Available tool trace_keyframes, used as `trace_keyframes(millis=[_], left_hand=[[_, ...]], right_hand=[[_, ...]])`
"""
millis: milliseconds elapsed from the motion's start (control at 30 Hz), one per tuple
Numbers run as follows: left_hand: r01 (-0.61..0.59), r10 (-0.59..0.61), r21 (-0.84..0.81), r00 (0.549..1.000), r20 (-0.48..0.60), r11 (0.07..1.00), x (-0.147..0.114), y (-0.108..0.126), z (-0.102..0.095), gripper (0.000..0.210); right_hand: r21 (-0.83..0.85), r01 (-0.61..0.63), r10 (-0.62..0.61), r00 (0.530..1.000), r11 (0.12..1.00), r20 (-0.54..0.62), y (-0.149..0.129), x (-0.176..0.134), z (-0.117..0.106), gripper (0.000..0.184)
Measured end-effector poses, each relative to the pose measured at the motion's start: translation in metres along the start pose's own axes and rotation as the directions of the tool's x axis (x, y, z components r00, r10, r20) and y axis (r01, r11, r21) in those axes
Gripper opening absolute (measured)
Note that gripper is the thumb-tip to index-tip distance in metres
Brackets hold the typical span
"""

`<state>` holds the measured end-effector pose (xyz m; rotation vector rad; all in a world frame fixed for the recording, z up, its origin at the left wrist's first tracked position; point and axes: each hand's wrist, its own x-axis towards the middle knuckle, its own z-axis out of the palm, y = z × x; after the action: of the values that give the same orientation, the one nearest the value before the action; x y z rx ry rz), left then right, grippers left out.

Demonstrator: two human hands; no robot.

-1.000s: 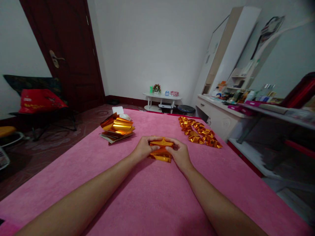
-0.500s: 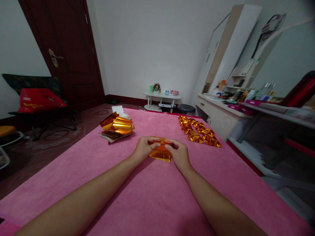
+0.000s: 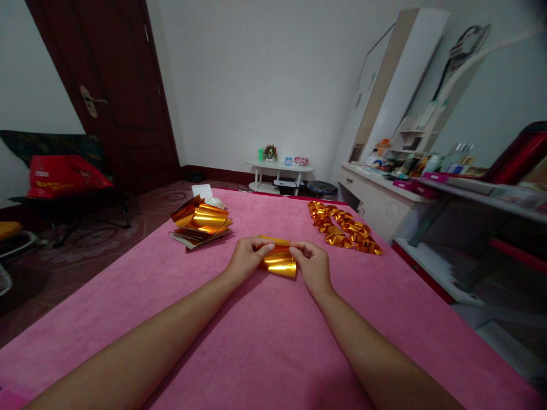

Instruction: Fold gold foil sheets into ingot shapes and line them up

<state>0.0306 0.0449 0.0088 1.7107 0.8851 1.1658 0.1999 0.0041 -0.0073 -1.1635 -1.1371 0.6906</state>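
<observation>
A shiny gold foil sheet (image 3: 280,265) is held between my two hands, just over the pink cloth (image 3: 265,336). My left hand (image 3: 250,255) pinches its left side, thumb on top and fingers behind. On the right side, my right hand (image 3: 311,262) grips it the same way, with thumb and fingertips together. The sheet curves toward me below the thumbs. To the left lies a stack of gold foil sheets (image 3: 207,219), the top ones curled up. Several folded gold foil pieces (image 3: 337,225) sit in rows to the right.
A white object (image 3: 202,192) lies behind the foil stack. Beyond the far cloth edge are a low white table (image 3: 280,166) and a round black stool (image 3: 322,188). A dressing table (image 3: 384,188) with bottles stands right; a chair with a red bag (image 3: 66,175) stands left.
My thumbs have moved slightly apart along the sheet, and its lower part now bulges and shines more. The whole view has shifted a little.
</observation>
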Motion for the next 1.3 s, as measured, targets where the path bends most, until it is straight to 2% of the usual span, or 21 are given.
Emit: trace_keyframes(millis=[233, 400, 500, 600, 733, 800, 1033, 1300], left_hand=[[0.032, -0.039, -0.07, 0.994, -0.105, 0.997, -0.001, 0.0, 0.003, 0.018], [0.06, -0.072, -0.083, 0.987, -0.144, 0.995, -0.002, -0.002, 0.003, 0.022], [0.033, -0.042, -0.075, 0.99, -0.132, 0.997, -0.002, -0.005, 0.001, 0.022], [-0.008, 0.009, 0.011, 0.993, -0.119, 1.0, -0.002, -0.008, -0.001, 0.019], [-0.101, 0.122, 0.112, 0.973, -0.195, 0.989, -0.001, -0.009, -0.003, 0.014], [-0.11, 0.134, 0.121, 0.968, -0.213, 0.987, -0.001, -0.008, -0.004, 0.015], [-0.062, 0.059, -0.059, 0.996, -0.061, 0.996, -0.001, -0.002, -0.007, 0.016], [-0.005, 0.002, -0.136, 1.0, -0.025, 0.991, 0.001, -0.003, -0.009, 0.021]], right_hand=[[0.157, -0.065, 0.075, 0.995, 0.985, -0.063, 0.004, 0.001, 0.0, 0.018], [0.203, -0.081, 0.1, 0.991, 0.976, -0.089, 0.002, 0.0, 0.0, 0.019], [0.202, -0.067, 0.09, 0.99, 0.977, -0.11, 0.002, 0.001, 0.0, 0.021], [0.169, -0.036, 0.059, 0.989, 0.985, -0.133, 0.0, 0.003, -0.002, 0.026], [0.12, 0.034, -0.024, 0.996, 0.992, -0.082, -0.003, 0.004, -0.004, 0.047], [0.091, 0.058, -0.053, 0.997, 0.994, -0.057, -0.004, 0.004, -0.005, 0.053], [0.082, 0.046, -0.046, 0.999, 0.996, -0.008, -0.001, 0.004, -0.006, 0.038], [0.102, 0.055, -0.055, 0.998, 0.993, -0.004, -0.001, 0.007, -0.007, 0.029]])
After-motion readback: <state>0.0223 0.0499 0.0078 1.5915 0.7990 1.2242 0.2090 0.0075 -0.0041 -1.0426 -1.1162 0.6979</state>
